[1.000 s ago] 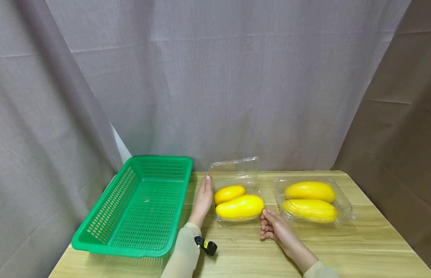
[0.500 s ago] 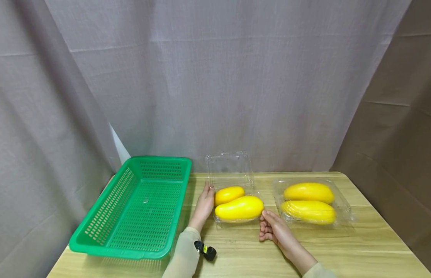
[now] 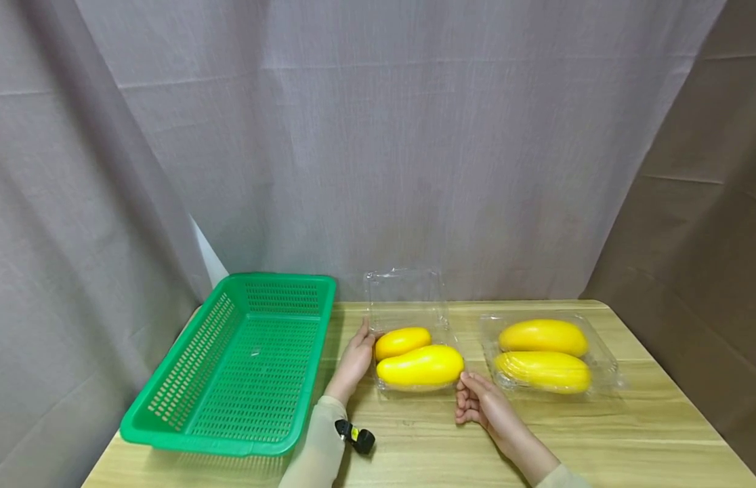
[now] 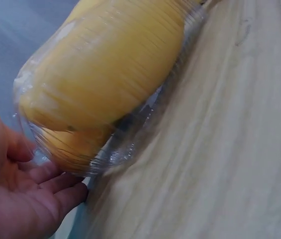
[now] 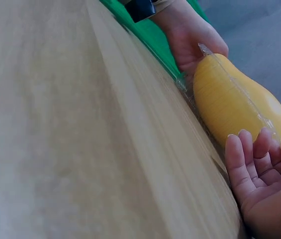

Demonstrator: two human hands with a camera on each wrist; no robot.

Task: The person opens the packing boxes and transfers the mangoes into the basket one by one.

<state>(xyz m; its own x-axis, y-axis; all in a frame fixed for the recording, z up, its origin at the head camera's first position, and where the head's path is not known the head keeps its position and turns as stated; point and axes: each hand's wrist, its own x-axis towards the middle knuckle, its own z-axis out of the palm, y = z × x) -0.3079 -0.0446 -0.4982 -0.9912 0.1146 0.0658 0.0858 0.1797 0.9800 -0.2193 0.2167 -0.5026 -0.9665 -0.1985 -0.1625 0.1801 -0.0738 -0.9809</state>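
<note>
Clear lid [image 3: 405,298]: swung up since a second ago, lol. It was leaning skewed, now it stands roughly upright near the table's [image 3: 414,454] back edge, leaving the fruit uncovered.
Green basket [image 3: 244,386]: slotted plastic, set lengthwise along the table's left edge, probably to keep it close to the left arm.
Left hand [image 3: 355,356]: up against the box's left end, likely steadying it. Can't tell if the fingers actually pinch the plastic.
Open clamshell [image 3: 387,390]: on the table between both hands, smaller papaya [image 3: 402,343] behind, larger papaya [image 3: 421,366] in front.
Right hand [image 3: 486,410]: thumb and forefinger pinching the box's front right corner, other fingers curled in. Bracing it, I'd guess.
Second clamshell [image 3: 602,362]: towards the back right corner, two more papayas [image 3: 544,337] inside, looks lidded.
</note>
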